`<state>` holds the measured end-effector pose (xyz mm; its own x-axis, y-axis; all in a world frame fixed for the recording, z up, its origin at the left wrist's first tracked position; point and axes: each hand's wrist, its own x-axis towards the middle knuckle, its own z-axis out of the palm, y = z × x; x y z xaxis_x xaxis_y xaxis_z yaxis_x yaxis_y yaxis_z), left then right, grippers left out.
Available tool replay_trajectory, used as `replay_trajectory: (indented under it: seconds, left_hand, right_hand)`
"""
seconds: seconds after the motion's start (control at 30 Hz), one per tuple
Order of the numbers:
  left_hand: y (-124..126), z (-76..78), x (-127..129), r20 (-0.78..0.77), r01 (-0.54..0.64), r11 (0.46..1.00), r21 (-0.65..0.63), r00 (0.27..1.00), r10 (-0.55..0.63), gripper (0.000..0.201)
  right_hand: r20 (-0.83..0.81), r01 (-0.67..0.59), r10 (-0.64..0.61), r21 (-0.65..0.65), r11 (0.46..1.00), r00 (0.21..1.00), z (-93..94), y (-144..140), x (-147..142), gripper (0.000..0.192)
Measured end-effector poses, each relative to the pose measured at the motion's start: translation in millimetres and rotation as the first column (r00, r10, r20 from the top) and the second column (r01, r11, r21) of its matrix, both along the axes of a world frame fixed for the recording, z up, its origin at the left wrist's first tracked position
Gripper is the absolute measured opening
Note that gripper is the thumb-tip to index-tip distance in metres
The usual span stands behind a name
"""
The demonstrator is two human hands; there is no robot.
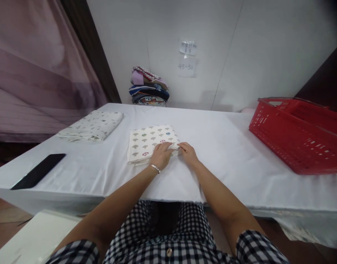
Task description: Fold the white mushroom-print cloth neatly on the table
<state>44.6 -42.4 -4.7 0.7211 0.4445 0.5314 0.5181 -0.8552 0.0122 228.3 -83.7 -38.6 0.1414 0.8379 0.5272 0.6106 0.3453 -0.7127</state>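
A white folded cloth with grey mushroom prints, a few of them coloured, lies in front of me on the table. My left hand is closed over its near right part, fingers on top and thumb towards the right corner; a silver bracelet circles that wrist. At the same corner, my right hand pinches the layered edge between thumb and fingers. Both sets of fingertips are close together, and the layers beneath them are partly hidden.
Left on the white-covered table lies another folded printed cloth, with a black phone nearer me. A red plastic basket stands at the right. Folded fabrics are stacked against the wall behind.
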Motion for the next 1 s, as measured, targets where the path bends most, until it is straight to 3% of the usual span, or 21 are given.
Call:
replay_trajectory:
  seconds: [0.3, 0.67, 0.83, 1.0]
  left_hand:
    - [5.4, -2.6, 24.7, -0.04, -0.064, 0.998, -0.002, 0.997, 0.064, 0.019]
    - [5.2, -4.0, 40.5, -0.066, -0.05, 0.999, 0.02, 0.996, 0.051, 0.026]
    - [11.9, -4.7, 45.3, -0.086, -0.025, 0.998, 0.058, 0.996, 0.03, 0.027]
    - [15.7, -4.2, 43.1, -0.08, 0.072, 0.995, 0.069, 0.995, -0.066, 0.027]
  right_hand:
    - [-0.011, -0.029, 0.029, 0.044, 0.999, 1.0, -1.0, -0.6, 2.8, 0.031]
    - [-0.07, -0.019, 0.02, 0.024, 1.0, 0.997, -3.7, -1.2, 2.5, 0.041]
    - [-0.079, -0.008, 0.009, 0.015, 1.0, 0.997, -6.5, 0.1, 2.9, 0.042]
    - [-0.047, 0.047, -0.046, 0.018, 0.999, 0.998, -8.2, 0.5, 2.8, 0.035]
